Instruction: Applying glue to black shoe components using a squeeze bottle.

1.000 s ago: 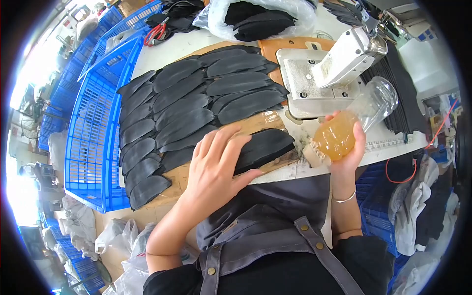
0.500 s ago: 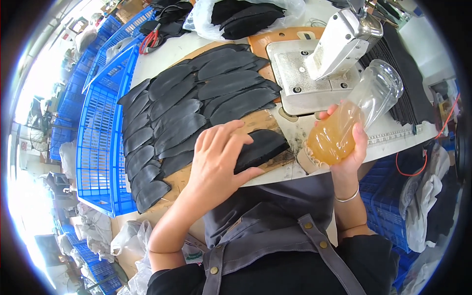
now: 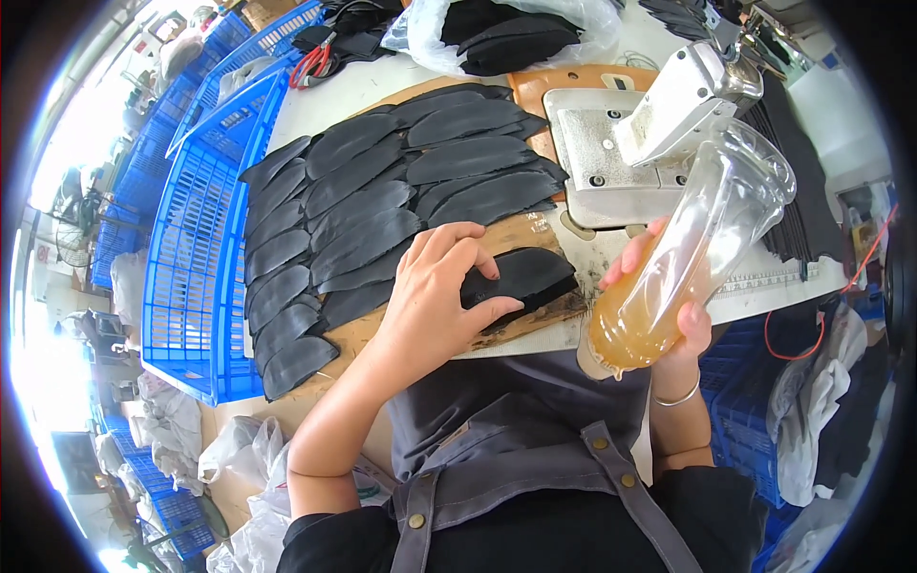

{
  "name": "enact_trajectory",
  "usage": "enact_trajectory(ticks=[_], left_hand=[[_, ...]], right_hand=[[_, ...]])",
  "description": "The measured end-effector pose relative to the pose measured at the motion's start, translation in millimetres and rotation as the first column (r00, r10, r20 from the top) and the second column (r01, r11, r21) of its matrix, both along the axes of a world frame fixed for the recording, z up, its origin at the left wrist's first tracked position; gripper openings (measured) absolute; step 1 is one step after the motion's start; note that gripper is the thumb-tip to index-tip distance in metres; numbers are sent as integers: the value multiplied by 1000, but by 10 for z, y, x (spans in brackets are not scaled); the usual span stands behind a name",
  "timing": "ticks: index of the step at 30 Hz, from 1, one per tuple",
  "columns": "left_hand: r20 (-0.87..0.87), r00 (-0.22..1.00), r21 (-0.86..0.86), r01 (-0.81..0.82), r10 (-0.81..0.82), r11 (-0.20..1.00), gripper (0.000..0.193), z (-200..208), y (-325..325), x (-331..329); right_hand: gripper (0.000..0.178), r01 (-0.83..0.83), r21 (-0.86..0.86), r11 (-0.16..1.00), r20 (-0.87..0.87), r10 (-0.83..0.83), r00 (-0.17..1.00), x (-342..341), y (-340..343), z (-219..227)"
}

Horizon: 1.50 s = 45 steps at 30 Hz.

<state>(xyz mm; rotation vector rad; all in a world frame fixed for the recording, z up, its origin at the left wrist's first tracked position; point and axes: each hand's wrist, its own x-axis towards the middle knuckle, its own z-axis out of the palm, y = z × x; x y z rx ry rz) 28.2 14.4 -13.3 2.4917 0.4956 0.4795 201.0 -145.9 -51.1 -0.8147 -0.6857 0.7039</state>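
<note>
A dark curved piece that looks like leather (image 3: pixel 530 275) lies near the front edge of a worn wooden board (image 3: pixel 525 232). My left hand (image 3: pixel 435 286) bends over its left end, with thumb and forefinger resting on it. Whether it is one layer or a small stack, I cannot tell. In my right hand (image 3: pixel 690 329) is a clear plastic bottle (image 3: pixel 650 310) part full of amber liquid. The bottle tilts, its liquid-filled lower end pointing down toward the front edge of the table, right of the dark piece. Rows of overlapping black pieces (image 3: pixel 363 229) cover the rest of the board.
A white metal machine arm (image 3: pixel 673 105) on a plate stands behind the bottle. To the left is a blue plastic crate (image 3: pixel 196 277). Red-handled scissors (image 3: pixel 313 65) and a clear bag (image 3: pixel 420 33) of black pieces lie at the back. Stacked dark strips (image 3: pixel 778 181) sit at right.
My left hand has come down onto the dark piece, its fingers drawn in. The bottle has moved down and toward me, its lower end now past the table's front edge.
</note>
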Motion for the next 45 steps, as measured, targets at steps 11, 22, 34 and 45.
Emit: enact_trajectory(ticks=[11,22,34,45], left_hand=[[11,999,35,48,-49,998,15,2,-34,58],[320,927,-295,-99,196,950,13,-8,135,-177],[275,928,476,-358,251,803,12,-34,361,-823],[178,957,261,-269,228,927,14,-198,373,-831]], right_hand=[[80,-266,-62,962,-142,255,957,-159,80,25],[79,-297,2,955,-215,291,932,-235,70,-33],[75,-271,12,963,-195,268,943,-245,130,-6],[73,-291,2,957,-198,286,937,-217,127,-30]])
